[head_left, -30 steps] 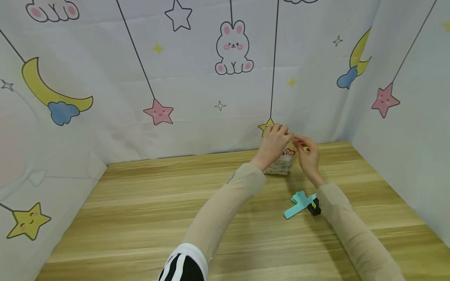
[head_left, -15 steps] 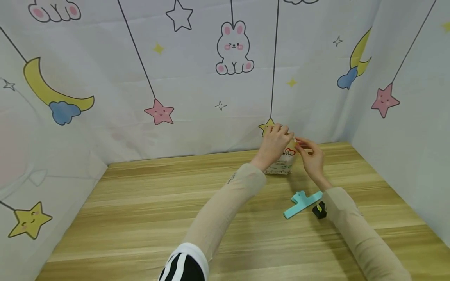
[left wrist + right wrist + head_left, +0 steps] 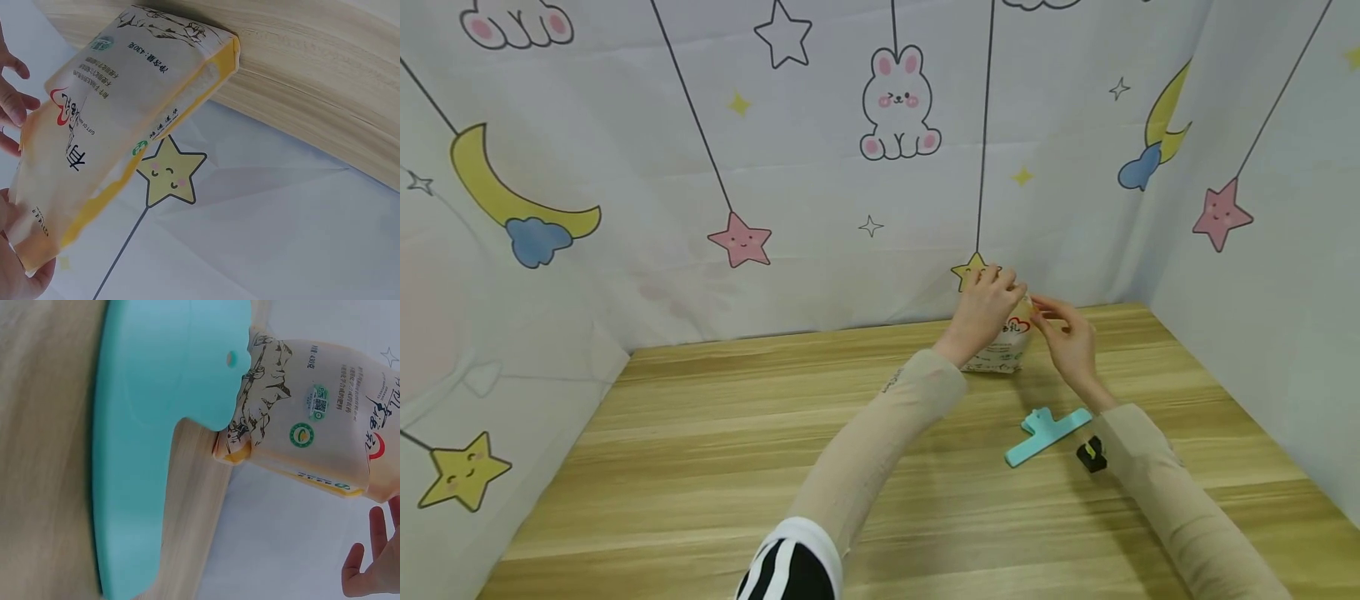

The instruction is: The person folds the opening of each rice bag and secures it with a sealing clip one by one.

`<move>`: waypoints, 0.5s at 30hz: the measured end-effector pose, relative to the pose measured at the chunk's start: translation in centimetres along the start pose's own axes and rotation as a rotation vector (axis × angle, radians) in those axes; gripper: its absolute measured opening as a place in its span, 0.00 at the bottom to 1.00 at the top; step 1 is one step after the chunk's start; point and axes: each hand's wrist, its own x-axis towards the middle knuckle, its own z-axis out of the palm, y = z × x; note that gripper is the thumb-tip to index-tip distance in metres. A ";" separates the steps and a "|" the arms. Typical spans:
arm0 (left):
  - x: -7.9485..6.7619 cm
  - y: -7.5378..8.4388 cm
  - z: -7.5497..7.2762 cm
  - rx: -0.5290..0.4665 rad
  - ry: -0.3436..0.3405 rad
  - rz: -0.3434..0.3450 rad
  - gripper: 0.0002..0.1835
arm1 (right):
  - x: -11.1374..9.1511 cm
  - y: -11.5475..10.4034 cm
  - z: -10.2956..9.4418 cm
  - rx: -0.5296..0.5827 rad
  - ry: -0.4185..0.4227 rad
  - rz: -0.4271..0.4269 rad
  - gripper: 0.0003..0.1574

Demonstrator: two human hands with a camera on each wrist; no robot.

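Observation:
A white-and-yellow food packet (image 3: 1000, 350) stands upright at the back of the table, its printed front facing me. My left hand (image 3: 987, 310) grips its top from the left, with the thumb curled round the top corner in the left wrist view. At the packet's upper right edge my right hand (image 3: 1069, 340) pinches with its fingertips; the other fingers are spread away from the packet in the right wrist view. A turquoise bag clip (image 3: 1047, 435) lies on the table below the right hand, and it looms large in the right wrist view.
Beside the right sleeve lies a small black object (image 3: 1092, 454) with a yellow part. The wooden table (image 3: 737, 433) meets a white cloth (image 3: 820, 283) printed with stars, moons and rabbits at the back and on both sides.
My right hand has moved slightly right and down along the packet's edge, and its sleeve has uncovered more of the clip and the black object. The left hand stays put.

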 end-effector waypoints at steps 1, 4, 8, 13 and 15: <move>0.0 0.0 0.1 -0.003 0.005 0.000 0.17 | -0.1 0.0 -0.1 -0.008 -0.004 -0.005 0.18; -0.2 0.0 0.2 0.001 0.023 0.002 0.16 | -0.2 -0.1 -0.4 -0.018 -0.013 -0.020 0.18; -0.2 0.0 0.2 -0.001 0.039 0.005 0.15 | -0.4 -0.1 -0.8 -0.018 -0.026 -0.047 0.18; -0.2 0.0 0.2 -0.027 0.048 0.004 0.15 | -0.6 -0.2 -1.2 -0.031 -0.043 -0.081 0.18; -0.2 0.0 0.3 -0.041 0.052 0.004 0.14 | -0.6 -0.2 -1.3 -0.041 -0.046 -0.105 0.18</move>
